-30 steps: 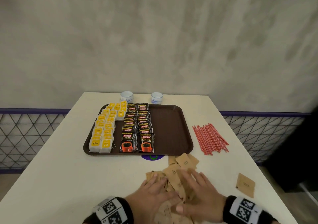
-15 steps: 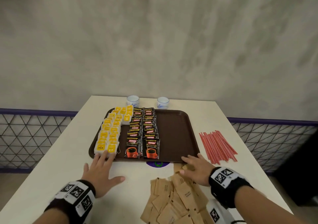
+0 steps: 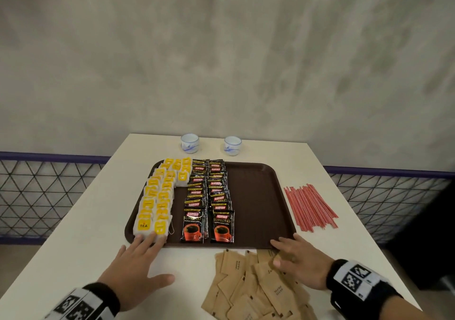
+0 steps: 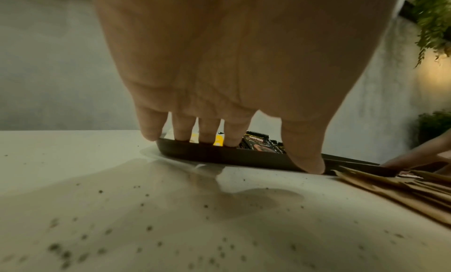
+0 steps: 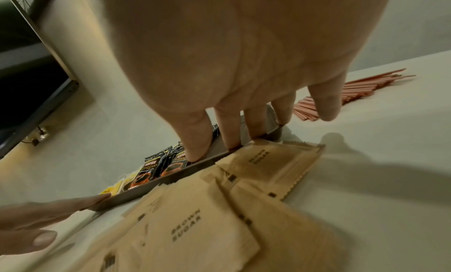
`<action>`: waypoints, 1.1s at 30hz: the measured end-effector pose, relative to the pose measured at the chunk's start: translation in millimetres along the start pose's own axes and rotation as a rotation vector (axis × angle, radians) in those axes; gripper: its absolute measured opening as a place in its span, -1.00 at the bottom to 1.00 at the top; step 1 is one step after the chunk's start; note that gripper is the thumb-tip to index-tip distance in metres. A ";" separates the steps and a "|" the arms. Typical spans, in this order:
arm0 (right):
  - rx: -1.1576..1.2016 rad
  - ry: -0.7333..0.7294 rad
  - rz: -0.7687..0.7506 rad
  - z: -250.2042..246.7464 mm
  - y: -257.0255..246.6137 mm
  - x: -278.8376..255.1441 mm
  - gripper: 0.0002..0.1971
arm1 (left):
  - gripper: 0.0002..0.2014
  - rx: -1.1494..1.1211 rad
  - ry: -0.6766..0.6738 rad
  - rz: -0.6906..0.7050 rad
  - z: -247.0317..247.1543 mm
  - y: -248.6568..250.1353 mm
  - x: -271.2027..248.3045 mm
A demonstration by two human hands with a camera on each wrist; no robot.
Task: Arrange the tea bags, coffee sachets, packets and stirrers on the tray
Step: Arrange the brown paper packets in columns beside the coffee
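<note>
A brown tray (image 3: 256, 201) lies mid-table. Its left half holds rows of yellow tea bags (image 3: 157, 201) and black coffee sachets (image 3: 209, 201); its right half is bare. Brown sugar packets (image 3: 253, 285) lie heaped on the table just before the tray's near rim (image 5: 171, 177). Red stirrers (image 3: 310, 206) lie right of the tray. My left hand (image 3: 145, 258) has straight fingers touching the near-left rim (image 4: 219, 156), thumb on the table. My right hand (image 3: 283, 252) lies flat over the packets (image 5: 195, 218), fingertips (image 5: 231, 141) on the near-right rim.
Two small white cups (image 3: 189, 143) (image 3: 232, 145) stand behind the tray near the table's far edge. The white table (image 3: 86, 221) ends at a grey wall, with mesh railing (image 3: 37, 196) on both sides. The stirrers (image 5: 354, 87) lie close to the right edge.
Both hands left the packet heap and went forward to the tray's near rim, left hand to the left corner, right hand to the right. The purple mark by the rim no longer shows.
</note>
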State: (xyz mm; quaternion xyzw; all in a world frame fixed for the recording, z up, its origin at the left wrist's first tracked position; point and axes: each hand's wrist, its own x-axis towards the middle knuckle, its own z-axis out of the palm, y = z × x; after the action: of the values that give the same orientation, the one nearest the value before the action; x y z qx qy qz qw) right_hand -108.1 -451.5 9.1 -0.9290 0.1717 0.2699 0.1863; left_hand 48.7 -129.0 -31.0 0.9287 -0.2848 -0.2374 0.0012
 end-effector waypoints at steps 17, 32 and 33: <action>-0.049 -0.113 -0.017 20.0 -4.8 -49.5 0.45 | 0.59 0.049 -0.077 0.002 12.6 3.3 -32.4; 0.180 0.206 -0.010 0.3 16.8 -77.4 -0.33 | 0.39 -0.159 0.145 0.236 2.0 55.8 -48.5; 0.163 0.168 -0.026 -0.2 15.2 -81.8 -0.18 | 0.32 -0.173 0.119 0.296 6.1 69.7 -44.8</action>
State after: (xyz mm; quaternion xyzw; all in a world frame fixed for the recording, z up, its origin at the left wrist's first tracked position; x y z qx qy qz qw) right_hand -179.5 -447.0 51.6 -0.9322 0.1961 0.1738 0.2495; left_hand -23.3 -162.8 -7.1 0.8854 -0.3965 -0.2029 0.1330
